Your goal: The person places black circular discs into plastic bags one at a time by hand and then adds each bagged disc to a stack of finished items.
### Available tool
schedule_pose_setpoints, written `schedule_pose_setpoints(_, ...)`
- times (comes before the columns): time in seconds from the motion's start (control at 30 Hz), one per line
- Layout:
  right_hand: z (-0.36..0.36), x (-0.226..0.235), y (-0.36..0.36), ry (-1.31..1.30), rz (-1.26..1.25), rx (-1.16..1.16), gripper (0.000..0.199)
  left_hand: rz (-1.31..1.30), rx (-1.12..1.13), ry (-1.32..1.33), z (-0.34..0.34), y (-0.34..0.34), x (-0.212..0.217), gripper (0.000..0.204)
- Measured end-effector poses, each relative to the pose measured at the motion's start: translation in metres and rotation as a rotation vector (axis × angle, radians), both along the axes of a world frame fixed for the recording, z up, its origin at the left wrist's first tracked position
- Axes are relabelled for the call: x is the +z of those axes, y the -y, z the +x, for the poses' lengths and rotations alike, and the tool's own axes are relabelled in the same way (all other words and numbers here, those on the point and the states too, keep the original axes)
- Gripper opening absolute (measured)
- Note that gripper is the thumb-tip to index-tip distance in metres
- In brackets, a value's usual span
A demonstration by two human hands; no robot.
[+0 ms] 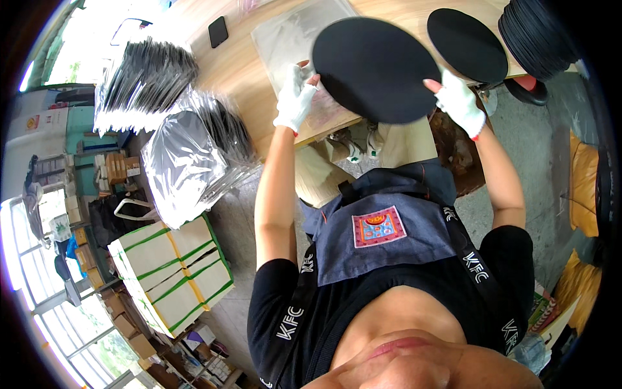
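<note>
A flat, round black disc (376, 71) is held up over the table's near edge, tilted, with its broad face showing. My left hand (297, 97), in a white glove with bare fingertips, pinches the disc's left rim. At the opposite rim my right hand (459, 104), gloved the same way, grips it too; some of its fingers are hidden behind the disc. Beneath and beyond the disc lie clear plastic bags (278, 35) on the wooden table. One more black disc (466, 45) lies to the right, beside a tall stack of black discs (536, 39).
Bagged black discs are piled at the left, in a far pile (146, 78) and a nearer one (184, 155). A phone (218, 32) lies on the wooden table (227, 74). White strapped cartons (172, 275) stand on the floor at left. A brown bin (461, 159) sits below the table's right side.
</note>
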State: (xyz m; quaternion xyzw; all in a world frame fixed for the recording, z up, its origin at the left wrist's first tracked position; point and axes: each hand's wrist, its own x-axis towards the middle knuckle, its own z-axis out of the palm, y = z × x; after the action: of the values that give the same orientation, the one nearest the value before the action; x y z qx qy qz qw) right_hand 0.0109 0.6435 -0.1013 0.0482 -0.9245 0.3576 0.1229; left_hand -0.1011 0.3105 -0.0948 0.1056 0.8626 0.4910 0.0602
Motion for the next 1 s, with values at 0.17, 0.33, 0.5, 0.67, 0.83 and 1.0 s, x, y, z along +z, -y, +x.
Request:
schedule_pose_setpoints(0.17, 0.029, 0.006, -0.021, 0.472, -1.027, -0.06, 0.054, -0.903, -0.1, -0.34, -0.031, 0.024, -0.053, 0.031)
schedule_pose_setpoints(0.33, 0.026, -0.035, 0.013, 0.668, -1.264, 0.025, 0.048, -0.858, -0.058, -0.453, -0.06, 0.045, -0.075, 0.022)
schedule_pose_setpoints(0.5, 0.01, -0.059, 0.066, 0.676, -1.339, -0.024, 0.044, -0.532, -0.128, -0.468, -0.023, 0.023, -0.045, 0.021)
schedule_pose_setpoints(0.67, 0.009, -0.074, 0.084, 0.461, -1.513, -0.092, 0.041, -0.724, 0.119, -0.42, -0.003, 0.043, -0.068, 0.015)
schedule_pose_setpoints(0.83, 0.001, -0.078, 0.091, 0.398, -1.572, -0.217, 0.041, -0.658, 0.258, -0.441, -0.012, 0.046, -0.071, 0.024)
schedule_pose_setpoints(1.0, -0.004, -0.073, 0.088, 0.368, -1.73, -0.349, 0.037, -0.659, 0.435, -0.227, -0.018, 0.024, -0.056, 0.033)
